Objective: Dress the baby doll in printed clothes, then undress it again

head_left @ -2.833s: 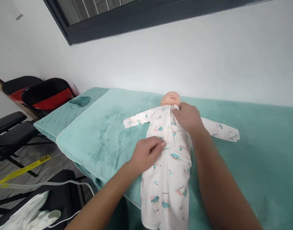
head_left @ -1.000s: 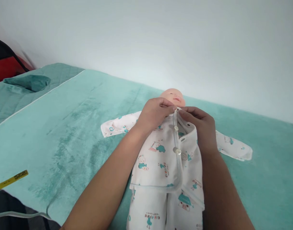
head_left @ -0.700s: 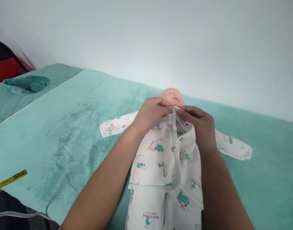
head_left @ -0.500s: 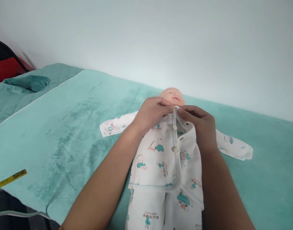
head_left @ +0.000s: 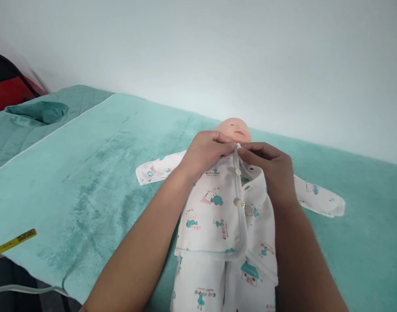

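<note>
A baby doll (head_left: 235,128) lies on its back on a teal blanket (head_left: 88,164), dressed in a white printed romper (head_left: 214,216) with teal cartoon figures and small buttons down the front. My left hand (head_left: 205,154) pinches the left side of the romper's collar just under the doll's chin. My right hand (head_left: 270,167) pinches the right side of the collar, fingertips meeting the left hand at the top button. Both sleeves lie spread out to the sides. The lower front buttons show undone, the right flap lying loose.
A quilted teal pad with a folded pocket (head_left: 36,112) lies at the far left. A black and red chair (head_left: 6,89) stands behind it. A yellow tape (head_left: 13,243) shows at the lower left edge. A white wall runs behind the bed.
Since 2.8 s ago the view has closed in and my left hand rose from the romper's middle to the collar. Over the last second both hands stay almost still at the neck.
</note>
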Tool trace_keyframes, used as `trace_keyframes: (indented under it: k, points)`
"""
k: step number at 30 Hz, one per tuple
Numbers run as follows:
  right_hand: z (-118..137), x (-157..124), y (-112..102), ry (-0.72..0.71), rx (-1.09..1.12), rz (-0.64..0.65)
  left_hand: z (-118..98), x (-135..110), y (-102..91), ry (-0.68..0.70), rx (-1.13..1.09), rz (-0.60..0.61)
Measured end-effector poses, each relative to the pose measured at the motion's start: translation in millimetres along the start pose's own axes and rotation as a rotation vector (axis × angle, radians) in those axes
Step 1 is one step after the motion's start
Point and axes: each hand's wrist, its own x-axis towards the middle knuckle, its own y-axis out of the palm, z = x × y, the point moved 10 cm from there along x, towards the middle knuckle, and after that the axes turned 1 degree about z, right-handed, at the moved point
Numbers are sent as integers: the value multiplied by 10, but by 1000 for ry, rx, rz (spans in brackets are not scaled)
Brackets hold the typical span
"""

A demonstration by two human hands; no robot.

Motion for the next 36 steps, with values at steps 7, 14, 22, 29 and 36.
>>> trace_keyframes:
  k: [7,14,22,29,36]
  points:
    - [15,-8,23,-2,-28,30,-19,-2,-5,9,0,-8]
    - [-4,-17,37,31,32,62,-11,-3,-8,3,-20,11]
    - [-51,-2,13,93,25,46,-54,-13,11,28,-9,28]
    - [-54,-2,35,91,25,63,-87,-30,16,46,93,16]
    - [-12,20,60,23,-13,75,-90,-33,20,46,156,6]
